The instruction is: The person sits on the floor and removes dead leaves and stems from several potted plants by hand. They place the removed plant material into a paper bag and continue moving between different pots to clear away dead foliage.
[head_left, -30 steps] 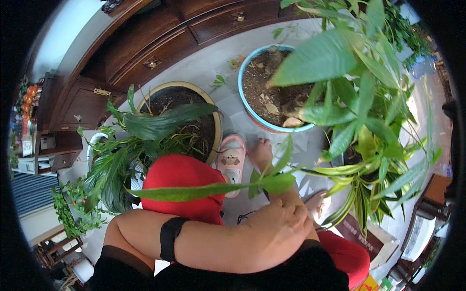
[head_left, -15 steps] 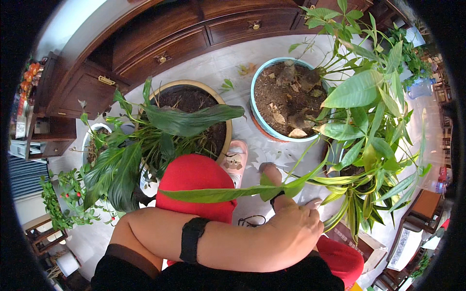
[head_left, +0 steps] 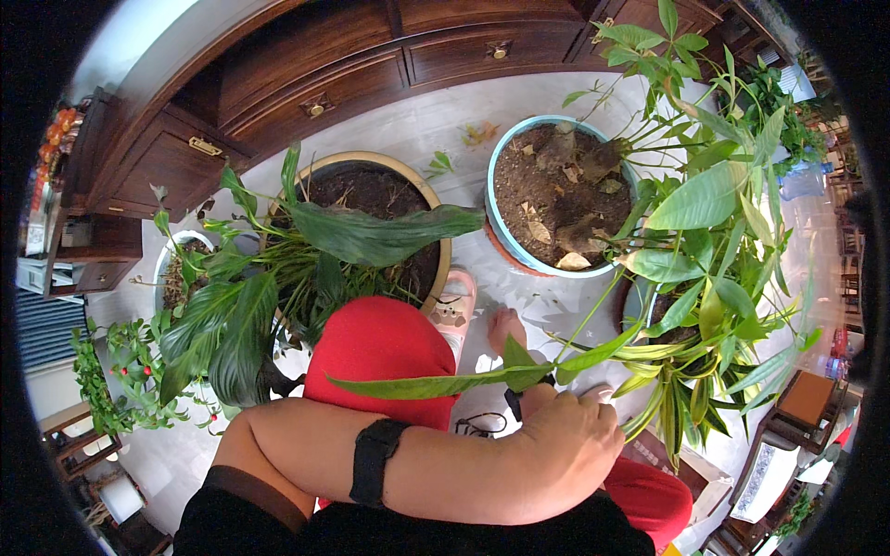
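Note:
My left hand (head_left: 577,434) reaches across my lap with its fingers curled closed; what they grip, if anything, is hidden under the knuckles. Partly behind it, my right hand (head_left: 505,332) is low over the floor, its fingers too small and turned away to read. A black band (head_left: 513,400) shows by the right wrist, and another black band (head_left: 377,461) circles the left forearm. Just above the left hand, a long green leaf (head_left: 417,384) stretches across my red-trousered knee (head_left: 375,343). Beside the left hand grows a yellow-edged plant (head_left: 660,389).
Ahead stand a turquoise-rimmed pot (head_left: 496,208) of soil and a gold-rimmed pot (head_left: 443,246) with broad dark leaves (head_left: 380,232). A pink slipper (head_left: 454,306) is between my knee and the pots. A dark wooden cabinet (head_left: 362,88) lines the back.
My right hand has drawn back from the long leaf's far side and turned, showing more of its fingers. The left hand has barely shifted; the whole view has moved slightly.

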The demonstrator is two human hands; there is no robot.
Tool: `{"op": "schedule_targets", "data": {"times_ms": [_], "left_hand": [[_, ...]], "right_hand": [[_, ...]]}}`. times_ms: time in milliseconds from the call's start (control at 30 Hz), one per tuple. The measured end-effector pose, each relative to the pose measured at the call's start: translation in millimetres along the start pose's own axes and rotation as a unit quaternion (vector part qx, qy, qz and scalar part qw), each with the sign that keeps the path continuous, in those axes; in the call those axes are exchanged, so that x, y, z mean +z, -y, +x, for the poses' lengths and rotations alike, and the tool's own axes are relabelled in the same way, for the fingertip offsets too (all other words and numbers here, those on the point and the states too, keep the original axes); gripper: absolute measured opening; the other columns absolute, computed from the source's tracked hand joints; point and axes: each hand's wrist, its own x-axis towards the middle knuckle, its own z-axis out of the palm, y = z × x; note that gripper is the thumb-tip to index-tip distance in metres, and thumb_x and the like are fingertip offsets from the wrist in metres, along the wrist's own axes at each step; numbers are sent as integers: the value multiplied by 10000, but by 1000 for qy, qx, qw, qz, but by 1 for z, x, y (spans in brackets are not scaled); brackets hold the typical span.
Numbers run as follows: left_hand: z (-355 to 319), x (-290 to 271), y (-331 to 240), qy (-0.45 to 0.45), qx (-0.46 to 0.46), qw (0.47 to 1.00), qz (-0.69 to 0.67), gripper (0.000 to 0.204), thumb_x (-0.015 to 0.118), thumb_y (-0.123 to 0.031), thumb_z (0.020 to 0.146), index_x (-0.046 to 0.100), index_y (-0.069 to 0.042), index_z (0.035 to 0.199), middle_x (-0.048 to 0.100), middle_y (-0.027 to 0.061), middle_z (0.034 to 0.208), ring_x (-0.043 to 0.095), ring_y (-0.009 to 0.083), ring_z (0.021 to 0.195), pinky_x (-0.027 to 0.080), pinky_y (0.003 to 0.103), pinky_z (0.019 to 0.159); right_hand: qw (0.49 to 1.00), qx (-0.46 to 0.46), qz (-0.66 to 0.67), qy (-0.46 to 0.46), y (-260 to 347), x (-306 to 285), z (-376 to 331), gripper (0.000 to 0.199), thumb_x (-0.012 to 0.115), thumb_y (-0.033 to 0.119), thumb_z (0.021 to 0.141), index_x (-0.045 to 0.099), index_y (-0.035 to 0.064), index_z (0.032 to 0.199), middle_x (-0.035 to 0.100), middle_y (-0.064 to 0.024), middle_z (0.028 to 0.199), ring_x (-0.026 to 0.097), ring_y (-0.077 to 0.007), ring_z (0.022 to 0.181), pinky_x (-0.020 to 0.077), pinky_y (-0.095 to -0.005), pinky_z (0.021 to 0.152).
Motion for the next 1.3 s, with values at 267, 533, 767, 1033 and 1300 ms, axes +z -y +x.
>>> {"op": "schedule_targets", "data": {"times_ms": [267, 533, 767, 1033, 1300], "left_hand": [[0, 4, -1, -34, 19, 999, 17, 283, 518, -165, 832, 615, 32, 1011, 640, 152, 936, 626, 228, 786, 507, 322, 665], [7, 10, 8, -10, 8, 1000, 11, 177, 536, -152, 817, 604, -17, 910, 660, 135, 861, 656, 254, 800, 518, 396, 605], [33, 37, 7, -16, -39, 997, -64, 193, 603, -132, 791, 690, -12, 913, 681, 119, 966, 665, 262, 879, 539, 394, 685], [30, 37, 11, -86, 40, 995, 11, 174, 556, -109, 802, 622, 33, 879, 675, 167, 794, 672, 318, 700, 530, 425, 586], [41, 45, 17, -9, -34, 999, -16, 206, 524, -107, 837, 625, 35, 948, 681, 175, 882, 685, 317, 824, 552, 417, 707]], "right_hand": [[886, -130, 154, -418, 64, -149, 8, 144, 481, 126, 965, 545, 11, 1024, 638, -199, 795, 647, -377, 754, 505, -443, 674], [953, -32, 47, -298, 43, -182, 49, 330, 587, 249, 840, 584, -20, 1031, 650, -272, 995, 625, -435, 959, 503, -474, 838], [957, 3, -26, -289, 36, -179, 46, 251, 620, 229, 809, 636, 24, 952, 678, -221, 898, 650, -409, 880, 522, -467, 788], [954, -4, -18, -300, 7, -188, 50, 155, 607, 194, 823, 652, 60, 887, 673, -210, 842, 646, -420, 840, 521, -481, 742], [947, -97, 96, -292, 46, -191, -1, 96, 618, 110, 856, 618, 25, 901, 658, -220, 803, 651, -325, 678, 502, -413, 623]]}}
